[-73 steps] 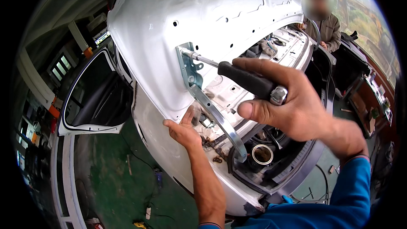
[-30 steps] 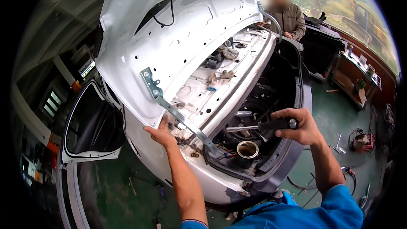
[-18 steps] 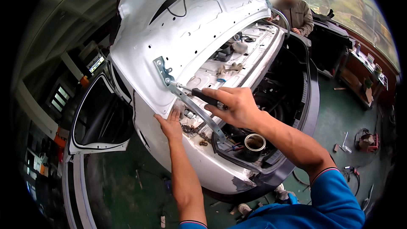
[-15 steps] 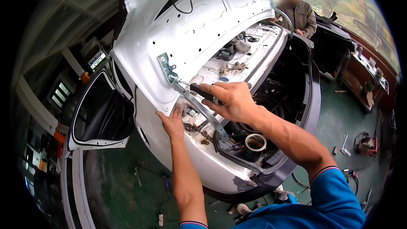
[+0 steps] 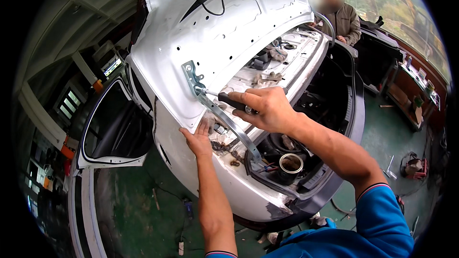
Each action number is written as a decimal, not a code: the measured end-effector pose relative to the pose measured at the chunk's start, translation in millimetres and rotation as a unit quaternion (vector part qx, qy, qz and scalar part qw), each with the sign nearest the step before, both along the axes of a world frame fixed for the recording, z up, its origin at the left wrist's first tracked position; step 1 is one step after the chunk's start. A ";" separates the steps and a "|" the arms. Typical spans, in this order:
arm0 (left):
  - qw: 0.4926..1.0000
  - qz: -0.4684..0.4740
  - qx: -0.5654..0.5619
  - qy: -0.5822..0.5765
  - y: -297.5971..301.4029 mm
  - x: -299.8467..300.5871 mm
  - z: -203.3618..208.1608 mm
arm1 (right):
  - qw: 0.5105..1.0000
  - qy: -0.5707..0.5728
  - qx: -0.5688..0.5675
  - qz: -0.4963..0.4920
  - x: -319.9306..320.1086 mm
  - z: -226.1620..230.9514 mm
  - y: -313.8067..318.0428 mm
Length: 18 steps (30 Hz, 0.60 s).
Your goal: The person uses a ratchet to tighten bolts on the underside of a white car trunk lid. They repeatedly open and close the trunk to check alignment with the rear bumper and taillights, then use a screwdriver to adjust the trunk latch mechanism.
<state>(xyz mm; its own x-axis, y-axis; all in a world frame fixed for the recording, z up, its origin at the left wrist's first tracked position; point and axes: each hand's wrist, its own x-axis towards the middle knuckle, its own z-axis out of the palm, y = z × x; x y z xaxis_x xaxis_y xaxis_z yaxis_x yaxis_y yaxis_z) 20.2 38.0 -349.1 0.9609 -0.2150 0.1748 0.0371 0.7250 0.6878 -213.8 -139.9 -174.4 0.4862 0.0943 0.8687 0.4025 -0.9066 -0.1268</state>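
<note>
A white trunk lid point(image 5: 158, 83) stands raised over the open trunk of a white car body. Its grey metal hinge arm point(image 5: 232, 124) runs from a bolted plate on the lid down into the trunk's side. My right hand point(image 5: 270, 110) is closed around a socket wrench point(image 5: 229, 99) with a black grip. The wrench's slim metal shaft meets the bolt point(image 5: 199, 90) at the hinge plate. My left hand point(image 5: 198, 139) rests with fingers stretched out against the lid's lower corner. Part of the wrench is hidden by my right fingers.
Gloves point(image 5: 267, 79) and loose parts lie on the shelf behind the trunk opening. A round can point(image 5: 290, 163) sits in the trunk's near corner. Another person point(image 5: 346, 21) stands at the far right. An open car door point(image 5: 114, 129) juts out left; a workbench point(image 5: 416, 86) stands right.
The view has shifted slightly, moving the car and both hands a little to the right in the picture. My right hand keeps its hold on the wrench, and my left hand stays at the lid's corner.
</note>
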 end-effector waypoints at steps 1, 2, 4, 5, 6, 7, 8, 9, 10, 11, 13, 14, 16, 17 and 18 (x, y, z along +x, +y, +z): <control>1.000 0.000 0.001 -0.001 0.2 -0.6 0.4 | 1.000 0.010 -0.011 -0.008 -2.9 2.9 0.0; 1.000 0.001 0.003 -0.003 1.0 -0.8 1.3 | 0.999 0.020 -0.023 -0.015 -3.8 4.4 0.2; 1.000 0.001 0.002 -0.005 -0.2 -1.0 0.9 | 1.000 -0.002 -0.012 0.001 0.2 1.5 -0.5; 1.000 0.002 0.001 -0.005 -0.9 -1.2 0.6 | 1.000 -0.014 -0.007 0.010 1.6 0.5 -0.9; 1.000 -0.001 -0.001 -0.007 -0.3 -0.3 0.3 | 1.000 -0.011 -0.028 0.009 1.5 1.0 -1.1; 1.000 -0.005 -0.003 -0.009 0.1 0.1 -0.3 | 0.999 -0.009 -0.048 0.007 0.4 1.8 -1.7; 1.000 -0.008 -0.006 -0.011 0.4 0.6 -0.7 | 0.998 -0.007 -0.069 0.005 -0.8 3.0 -2.2; 1.000 -0.006 -0.004 -0.009 -0.1 -0.4 0.2 | 0.988 -0.005 -0.154 -0.010 -2.4 6.5 -3.5; 1.000 -0.005 -0.002 -0.006 -1.0 -2.0 0.9 | 0.971 -0.003 -0.237 -0.027 -4.6 12.2 -5.1; 1.000 -0.004 0.000 -0.004 -1.5 -3.0 2.0 | 0.947 0.000 -0.319 -0.043 -5.4 16.2 -6.3; 1.000 0.001 0.004 0.000 -0.3 -3.3 2.1 | 0.935 0.012 -0.351 -0.047 -2.0 19.5 -3.9; 1.000 0.004 0.006 0.002 0.6 -3.6 2.2 | 0.929 0.018 -0.367 -0.050 -0.6 20.1 -2.2; 1.000 0.002 0.008 0.000 -2.0 -5.4 3.6 | 0.955 0.124 -0.265 -0.054 -2.9 16.6 2.3; 1.000 0.000 0.009 -0.001 -3.1 -6.4 4.3 | 0.968 0.177 -0.172 -0.051 -6.5 13.4 9.4; 1.000 0.003 0.010 -0.002 -1.0 -5.8 2.9 | 0.970 0.228 -0.077 -0.042 -7.3 8.9 17.8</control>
<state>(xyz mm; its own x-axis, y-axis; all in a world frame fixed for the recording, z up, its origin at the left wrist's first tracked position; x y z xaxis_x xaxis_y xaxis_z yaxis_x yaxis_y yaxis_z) 14.3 37.0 -346.2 0.9613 -0.2130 0.1747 0.0302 0.7118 0.7017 -221.1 -122.1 -165.6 0.8282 0.1490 0.5403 0.2598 -0.9562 -0.1345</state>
